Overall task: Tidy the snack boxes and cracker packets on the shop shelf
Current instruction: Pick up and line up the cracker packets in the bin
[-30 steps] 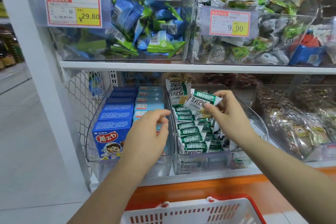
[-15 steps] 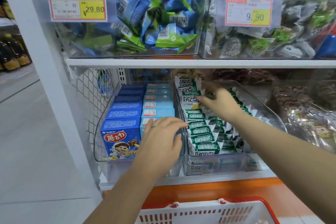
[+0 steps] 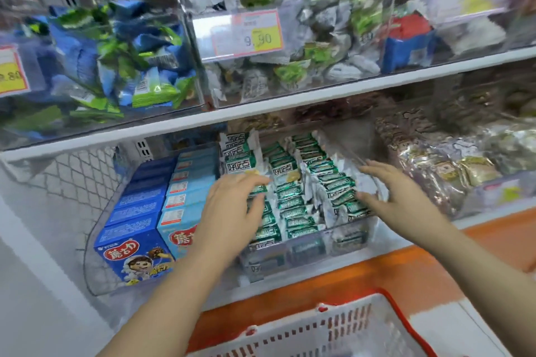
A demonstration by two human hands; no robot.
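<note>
From my feed, both hands are down in the clear bin (image 3: pixel 307 249) of cracker packets (image 3: pixel 293 203) on the lower shelf (image 3: pixel 362 255). The left hand (image 3: pixel 232 211) lies flat on the left rows of the green-and-white packets, fingers spread and fairly straight, pinching nothing. The right hand (image 3: pixel 388 191) is at the far right side of the same bin, fingers straight and together, its palm turned inward against the outer row of packets. I cannot tell whether its thumb is tucked under a packet. The packets stand on edge in several rows running front to back, and a few at the back stick up higher than the rest. Just to the left, in a neighbouring clear bin (image 3: pixel 97 243), the snack boxes (image 3: pixel 136 206) sit in two rows: dark blue on the left, light blue (image 3: pixel 185 188) on the right, touching each other. My left wrist crosses in front of the light blue row. On the shelf above (image 3: pixel 261 110), a price tag (image 3: pixel 249 33) hangs on a bin of loose wrapped sweets. A white basket with a red rim (image 3: pixel 333 333) sits low in front of me.
</note>
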